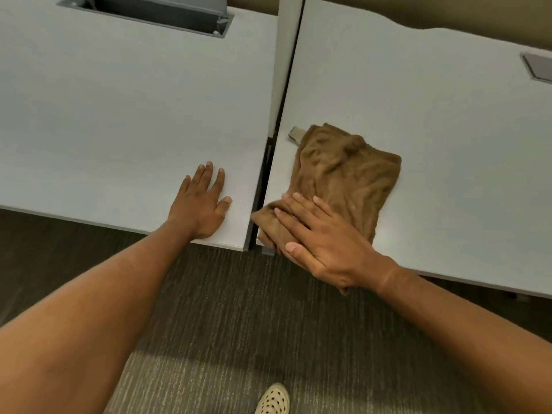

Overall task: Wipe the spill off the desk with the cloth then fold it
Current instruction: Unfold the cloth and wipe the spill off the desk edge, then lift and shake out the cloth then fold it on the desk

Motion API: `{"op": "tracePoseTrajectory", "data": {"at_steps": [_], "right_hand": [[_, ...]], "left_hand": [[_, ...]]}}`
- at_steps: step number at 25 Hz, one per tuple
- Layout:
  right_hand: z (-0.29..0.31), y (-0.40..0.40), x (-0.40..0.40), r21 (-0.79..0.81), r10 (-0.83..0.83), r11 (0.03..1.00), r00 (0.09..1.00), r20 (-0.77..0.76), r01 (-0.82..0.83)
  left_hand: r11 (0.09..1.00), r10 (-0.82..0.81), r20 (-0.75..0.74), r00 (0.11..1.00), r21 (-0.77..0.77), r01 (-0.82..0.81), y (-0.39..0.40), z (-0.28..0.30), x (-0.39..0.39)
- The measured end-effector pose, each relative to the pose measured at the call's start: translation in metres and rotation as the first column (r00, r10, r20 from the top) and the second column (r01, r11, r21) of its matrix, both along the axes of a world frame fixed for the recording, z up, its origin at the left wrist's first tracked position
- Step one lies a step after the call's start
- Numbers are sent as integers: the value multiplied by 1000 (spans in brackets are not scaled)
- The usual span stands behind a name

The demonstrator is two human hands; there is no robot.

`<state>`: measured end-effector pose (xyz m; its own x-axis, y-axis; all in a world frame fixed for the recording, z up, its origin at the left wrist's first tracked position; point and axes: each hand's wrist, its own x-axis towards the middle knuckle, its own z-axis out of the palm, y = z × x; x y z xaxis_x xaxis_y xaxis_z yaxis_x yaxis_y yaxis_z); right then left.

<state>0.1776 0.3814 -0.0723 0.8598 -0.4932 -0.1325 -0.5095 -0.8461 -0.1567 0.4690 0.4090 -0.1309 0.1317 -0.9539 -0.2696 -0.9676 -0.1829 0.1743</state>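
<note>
1. Cloth (337, 180), brown, lay crumpled on the right-hand desk (433, 130), near its front-left corner; one end hung a bit over the front edge, by the gap betw. the two desks.
2. Right hand (322, 243) lay flat on the cloth's near end, fingers spread, palm down. It pressed, not pinched; prob. so the whole palm could push the cloth across the surface for wiping.
3. Left hand (200, 204) was flat & empty on the left desk (119, 115), fingers wide, well apart from the cloth. Looked like a brace for leaning fwd, not part of the wipe.
4. No spill visible on either surface; cd not tell if it sat under the cloth or was gone already.
5. A small tan tag (295, 134) stuck out at the cloth's far corner.
6. Cloth was bunched w/ no clean fold, so folding step looked not yet begun.
</note>
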Motion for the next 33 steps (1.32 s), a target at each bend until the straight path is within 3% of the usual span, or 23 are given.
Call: {"op": "tracePoseTrajectory", "data": {"at_steps": [4, 8, 11, 13, 20, 24, 29, 33], "right_hand": [[7, 2, -38, 52, -3, 999, 999, -53, 6], [28, 4, -42, 205, -127, 972, 990, 57, 113], [41, 19, -61, 207, -431, 901, 845, 315, 382], [43, 35, -80, 147, -515, 854, 768, 381, 500], [26, 79, -97, -69, -501, 846, 832, 238, 529], [20, 82, -89, -150, -534, 823, 836, 127, 548], [28, 74, -90, -113, -531, 825, 828, 178, 554], [48, 63, -103, 67, -590, 799, 756, 283, 598]], "left_hand": [[993, 60, -136, 989, 107, -46, 9, 34, -5], [987, 125, -305, 944, -57, -149, 34, 71, -40], [954, 92, -390, 916, -231, -194, 53, 95, -80], [927, 115, -488, 865, -260, -269, 68, 104, -108], [857, 373, -659, 653, -25, -515, 82, 102, -165], [783, 489, -672, 556, 57, -619, 75, 101, -171], [747, 516, -687, 512, 67, -662, 73, 106, -174], [762, 470, -701, 536, 16, -647, 67, 121, -176]]}}
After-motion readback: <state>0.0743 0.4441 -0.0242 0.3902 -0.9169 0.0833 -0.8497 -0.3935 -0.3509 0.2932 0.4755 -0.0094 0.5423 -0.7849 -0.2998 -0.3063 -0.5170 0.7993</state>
